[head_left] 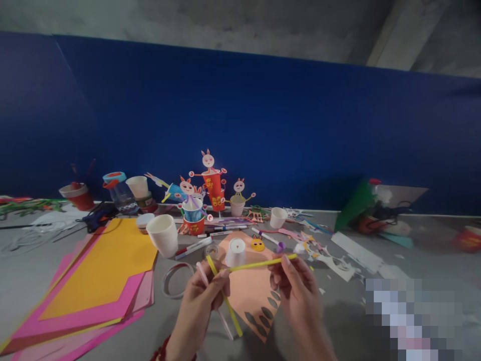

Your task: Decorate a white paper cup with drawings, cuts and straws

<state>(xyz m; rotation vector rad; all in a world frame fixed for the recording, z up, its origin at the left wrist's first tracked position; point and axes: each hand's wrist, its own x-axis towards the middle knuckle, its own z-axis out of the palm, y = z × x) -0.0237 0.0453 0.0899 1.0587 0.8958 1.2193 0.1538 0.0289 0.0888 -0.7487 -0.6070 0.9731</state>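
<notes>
My left hand (201,303) is closed on a pale pink pipe cleaner (224,323) and a yellow pipe cleaner (233,315), which slant down past the fingers. A second yellow length (255,263) stretches level between both hands. Its right end is pinched by my right hand (296,286); whether its left end joins the slanting one is hidden by my fingers. Below them lies an orange paper sheet (250,288) with several leaf-shaped holes. An upside-down white paper cup (236,252) stands on it, beside a yellow animal-face cutout (257,243).
Coloured paper sheets (112,260) are stacked at left, near an upright white cup (163,235) and a tape roll (177,281). Rabbit-faced cup figures (213,185) stand behind, before a blue partition (263,125). Markers (193,247) and paper scraps (334,263) lie about. A blurred patch covers the lower right.
</notes>
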